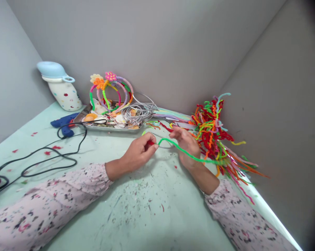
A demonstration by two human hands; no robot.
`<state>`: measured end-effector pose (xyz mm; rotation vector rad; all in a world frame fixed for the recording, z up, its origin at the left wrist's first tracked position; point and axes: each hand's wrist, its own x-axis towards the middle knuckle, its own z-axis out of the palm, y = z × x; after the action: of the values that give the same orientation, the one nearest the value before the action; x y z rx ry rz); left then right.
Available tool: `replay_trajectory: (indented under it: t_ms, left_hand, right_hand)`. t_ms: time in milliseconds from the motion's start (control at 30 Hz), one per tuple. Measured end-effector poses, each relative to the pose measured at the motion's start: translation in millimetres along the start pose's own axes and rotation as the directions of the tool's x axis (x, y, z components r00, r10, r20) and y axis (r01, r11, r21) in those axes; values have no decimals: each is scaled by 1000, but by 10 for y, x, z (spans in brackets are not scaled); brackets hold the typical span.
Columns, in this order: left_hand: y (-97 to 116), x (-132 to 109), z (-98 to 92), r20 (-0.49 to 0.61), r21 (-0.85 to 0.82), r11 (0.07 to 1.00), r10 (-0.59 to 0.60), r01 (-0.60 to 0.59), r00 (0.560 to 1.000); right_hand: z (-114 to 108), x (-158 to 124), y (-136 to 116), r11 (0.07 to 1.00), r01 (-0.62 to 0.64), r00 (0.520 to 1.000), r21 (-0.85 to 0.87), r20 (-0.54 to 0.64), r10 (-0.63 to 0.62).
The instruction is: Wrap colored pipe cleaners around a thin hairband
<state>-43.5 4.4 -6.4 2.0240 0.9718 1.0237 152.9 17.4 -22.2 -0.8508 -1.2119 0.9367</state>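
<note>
My left hand point(140, 151) is closed, its thumb and forefinger pinching the end of a green pipe cleaner point(183, 150) beside a short red wrapped part point(150, 143). From that pinch the green pipe cleaner runs right in a wavy line, passing over my right hand and wrist. My right hand point(186, 144) is raised with its fingers apart, behind the green strand. A thin grey wire point(165, 147) curves between the two hands.
Behind my hands a metal tray point(112, 129) holds shells, flowered hoops point(111, 94) and coiled grey wire point(140, 113). Tangled pipe cleaners point(211, 129) lie right. A blue glue gun point(65, 123), black cord point(68, 154) and bottle point(63, 89) stand left.
</note>
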Motion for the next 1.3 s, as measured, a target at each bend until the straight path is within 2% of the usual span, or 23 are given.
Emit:
replay_trajectory:
  t_ms: [100, 167, 267, 367, 433, 500, 767, 1033, 1167, 1300]
  left_hand:
    - [-6, 8, -1, -32, -74, 997, -17, 15, 999]
    - [-10, 10, -3, -44, -124, 992, -35, 30, 998]
    - [-15, 7, -4, -35, -169, 984, -68, 61, 997]
    - [-13, 2, 0, -29, -175, 982, -75, 69, 997]
    - [-4, 1, 3, -22, -157, 986, -67, 63, 997]
    - [9, 0, 5, -12, -127, 991, -48, 46, 999]
    - [9, -3, 6, 15, -74, 997, -11, 12, 1000]
    - [6, 7, 13, -14, 2, 998, 55, -55, 998]
    - [20, 5, 5, -5, 34, 997, 63, -63, 998]
    - [19, -2, 7, -8, 63, 996, 67, -66, 998]
  right_hand:
    - [-4, -22, 3, 985, 76, 994, -156, -69, -88]
    - [5, -60, -11, 946, 151, 984, -288, -50, -173]
    - [42, -131, -54, 821, 320, 945, -472, 101, -310]
    - [98, -187, -99, 682, 474, 880, -556, 270, -392]
    - [131, -203, -119, 613, 525, 851, -591, 331, -409]
    - [149, -202, -126, 582, 536, 843, -611, 351, -408]
    - [136, -168, -102, 585, 547, 836, -599, 352, -421]
    - [137, -178, -121, 554, 542, 838, -632, 359, -410]
    - [138, -174, -129, 584, 539, 842, -606, 369, -394]
    - [143, -172, -124, 632, 499, 866, -593, 362, -345]
